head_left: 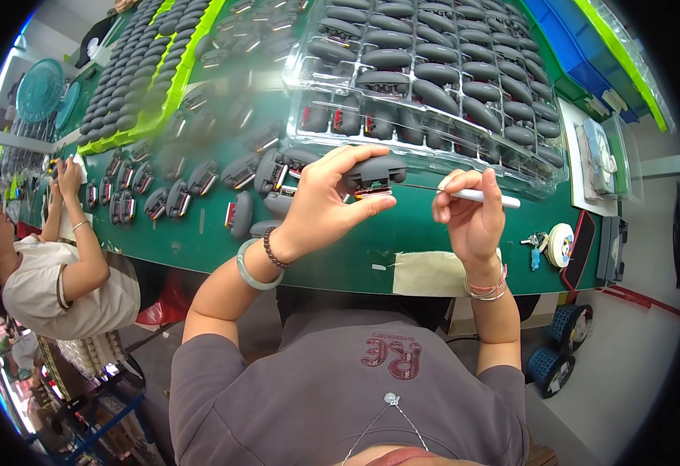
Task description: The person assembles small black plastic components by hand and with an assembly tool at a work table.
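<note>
Between the thumb and fingers of my left hand [320, 198] is a dark grey rounded housing [376, 166], its underside showing red and metallic parts. My right hand [472, 221] grips the white handle of a slim tool [499, 199], which looks like a small screwdriver. Its thin metal shaft points left at the housing's right side; whether the tip touches cannot be made out. Several similar housings [177, 198] lie loose on the green table [332, 268], left of my left hand.
Beyond my hands stands a clear plastic tray [297, 128] filled with grey housings. A lime-green tray [170, 89] holds more at far left. A cream sheet [425, 276], keys [535, 241] and a round white object [560, 245] lie near the front edge. A co-worker [72, 279] works at left.
</note>
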A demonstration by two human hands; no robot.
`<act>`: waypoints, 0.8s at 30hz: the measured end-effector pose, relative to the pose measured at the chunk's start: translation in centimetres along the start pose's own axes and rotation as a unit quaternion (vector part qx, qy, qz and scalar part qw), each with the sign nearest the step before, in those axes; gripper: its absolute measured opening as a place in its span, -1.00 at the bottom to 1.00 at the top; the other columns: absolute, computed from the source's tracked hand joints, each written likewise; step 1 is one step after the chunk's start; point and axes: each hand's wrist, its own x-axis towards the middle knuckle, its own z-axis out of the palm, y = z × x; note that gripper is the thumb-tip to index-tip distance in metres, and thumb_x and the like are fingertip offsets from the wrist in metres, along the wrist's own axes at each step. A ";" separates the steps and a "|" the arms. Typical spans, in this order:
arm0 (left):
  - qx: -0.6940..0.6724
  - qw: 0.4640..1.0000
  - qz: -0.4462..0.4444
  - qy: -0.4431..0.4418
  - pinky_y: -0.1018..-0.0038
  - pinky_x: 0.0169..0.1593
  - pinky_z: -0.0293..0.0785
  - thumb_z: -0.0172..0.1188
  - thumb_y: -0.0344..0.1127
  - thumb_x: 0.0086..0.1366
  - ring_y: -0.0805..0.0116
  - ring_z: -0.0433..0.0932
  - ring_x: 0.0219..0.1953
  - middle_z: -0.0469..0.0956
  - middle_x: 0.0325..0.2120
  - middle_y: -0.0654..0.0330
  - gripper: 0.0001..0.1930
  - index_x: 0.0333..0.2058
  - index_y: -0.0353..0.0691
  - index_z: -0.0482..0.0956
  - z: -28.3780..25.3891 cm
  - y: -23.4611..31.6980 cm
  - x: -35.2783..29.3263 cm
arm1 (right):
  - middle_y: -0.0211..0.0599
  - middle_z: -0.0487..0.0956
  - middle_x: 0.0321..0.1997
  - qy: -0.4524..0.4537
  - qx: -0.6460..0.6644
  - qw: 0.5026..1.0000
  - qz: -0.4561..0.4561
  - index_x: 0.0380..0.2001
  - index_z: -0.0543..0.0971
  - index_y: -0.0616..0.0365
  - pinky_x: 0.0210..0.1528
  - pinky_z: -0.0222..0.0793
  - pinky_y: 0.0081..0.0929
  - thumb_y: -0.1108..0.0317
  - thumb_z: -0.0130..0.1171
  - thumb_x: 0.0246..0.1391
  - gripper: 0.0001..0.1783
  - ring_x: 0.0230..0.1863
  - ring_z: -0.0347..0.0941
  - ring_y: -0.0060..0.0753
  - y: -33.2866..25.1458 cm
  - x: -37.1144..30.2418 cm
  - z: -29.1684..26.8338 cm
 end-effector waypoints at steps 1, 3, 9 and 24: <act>0.000 1.000 -0.001 0.009 0.57 -0.12 0.43 0.27 -0.52 -0.03 0.47 0.41 -0.15 0.38 -0.15 0.16 -0.50 -0.05 -0.36 0.36 -0.3 0.1 -0.2 | -0.10 0.45 -0.55 -0.005 0.008 1.000 -0.001 -0.53 0.49 0.34 -0.56 0.29 -0.54 0.10 -0.39 0.23 -0.42 -0.63 0.34 -0.38 0.2 0.1 0.3; 0.031 0.999 0.021 0.024 0.59 -0.19 0.46 0.29 -0.47 -0.03 0.48 0.44 -0.20 0.40 -0.18 0.14 -0.49 -0.06 -0.36 0.36 -0.6 0.1 -0.4 | -0.19 0.42 -0.56 0.029 0.010 0.999 0.014 -0.54 0.48 0.27 -0.58 0.23 -0.57 0.06 -0.36 0.22 -0.43 -0.65 0.28 -0.42 0.0 0.0 0.7; 0.087 0.992 0.017 0.092 0.54 -0.41 0.42 0.31 -0.27 -0.06 0.45 0.46 -0.51 0.51 -0.41 0.09 -0.52 -0.15 -0.31 0.41 -3.5 2.0 -1.1 | -0.31 0.38 -0.58 0.043 0.043 0.997 0.050 -0.55 0.44 0.20 -0.63 0.09 -0.60 -0.01 -0.33 0.21 -0.46 -0.69 0.20 -0.52 -1.0 -0.4 -0.8; 0.568 0.665 -0.364 0.321 0.34 -0.04 0.35 0.31 -0.04 -0.13 0.17 0.47 -0.11 0.51 -0.22 -0.03 -0.45 -0.17 -0.25 0.51 -41.2 -5.5 -7.5 | -0.36 0.38 -0.61 0.093 -0.004 0.993 0.071 -0.56 0.43 0.14 -0.63 0.04 -0.60 0.00 -0.26 0.19 -0.52 -0.70 0.15 -0.57 -0.4 -0.4 0.6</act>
